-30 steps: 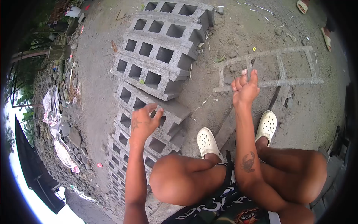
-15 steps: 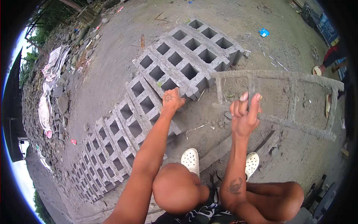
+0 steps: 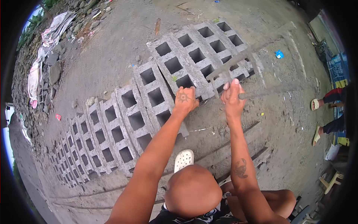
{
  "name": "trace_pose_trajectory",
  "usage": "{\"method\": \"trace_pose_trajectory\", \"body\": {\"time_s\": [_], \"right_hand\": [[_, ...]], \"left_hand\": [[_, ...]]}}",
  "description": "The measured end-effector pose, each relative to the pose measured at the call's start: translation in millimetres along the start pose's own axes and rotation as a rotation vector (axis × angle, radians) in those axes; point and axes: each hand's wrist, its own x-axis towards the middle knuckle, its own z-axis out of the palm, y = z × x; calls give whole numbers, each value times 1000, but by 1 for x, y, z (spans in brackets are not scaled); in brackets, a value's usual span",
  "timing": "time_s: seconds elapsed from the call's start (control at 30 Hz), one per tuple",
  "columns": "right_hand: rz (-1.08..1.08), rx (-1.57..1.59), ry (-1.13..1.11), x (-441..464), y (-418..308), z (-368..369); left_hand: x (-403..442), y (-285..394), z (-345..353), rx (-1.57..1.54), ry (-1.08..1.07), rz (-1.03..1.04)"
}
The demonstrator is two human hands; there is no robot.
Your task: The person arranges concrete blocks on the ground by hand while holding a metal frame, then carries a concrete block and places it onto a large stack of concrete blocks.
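My left hand [image 3: 185, 99] is closed over the near end of a grey hollow concrete block [image 3: 173, 79], its fingers hooked at a hole. That block stands in a long row of similar blocks [image 3: 118, 121], holes facing up. My right hand [image 3: 233, 98] is wrapped round a bar of a cement-crusted, ladder-shaped frame [image 3: 276, 91]. The frame is raised and tilted, blurred by motion, and its left part passes in front of the far blocks. Whether it touches them I cannot tell.
Planks [image 3: 223, 143] lie on the dirt by my feet. On the left are a heap of stones [image 3: 56, 71] and crumpled sacks [image 3: 40, 63]. Another person's legs [image 3: 333, 112] are at the right, near a pale stool [image 3: 331, 182]. A blue wrapper [image 3: 279, 54] lies beyond the frame.
The frame has swung up from low over the ground at the right and tilted towards the blocks. My right hand moved closer to my left, which stays on the block. The camera view shifted.
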Motion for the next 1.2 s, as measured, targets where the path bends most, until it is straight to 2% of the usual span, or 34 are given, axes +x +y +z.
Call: {"method": "trace_pose_trajectory", "body": {"time_s": [0.07,0.17,0.27,0.33,0.37,0.43,0.47,0.6,0.73,0.8,0.97,1.1,1.2], "right_hand": [[-97,80,28,8,-33,9],[-301,178,-19,15,-72,15],[-204,84,28,-5,-32,4],[71,-64,-99,-26,38,-26],[81,-48,-74,-25,35,-27],[103,-11,-11,-26,20,-23],[42,3,-6,-25,12,-24],[-207,84,-16,0,-53,-3],[-364,138,-21,4,-106,8],[-366,131,31,-13,-124,3],[-260,169,242,-82,-123,-38],[-207,198,479,-101,-81,-91],[-65,225,715,-118,-18,-132]], "left_hand": [[-1,0,3,7,12,-4],[-3,-5,14,-5,149,61],[1,2,1,-21,-8,-23],[-4,-1,5,-12,73,26],[-3,-2,5,-7,118,52],[2,-1,0,0,42,28],[1,0,1,-2,0,6],[-3,-1,1,-6,81,48],[1,3,-6,59,-55,-17],[12,10,-12,111,-197,-93],[8,3,2,93,-190,-112],[2,8,-29,128,-94,-60],[-11,26,-77,67,-232,-79]]}}
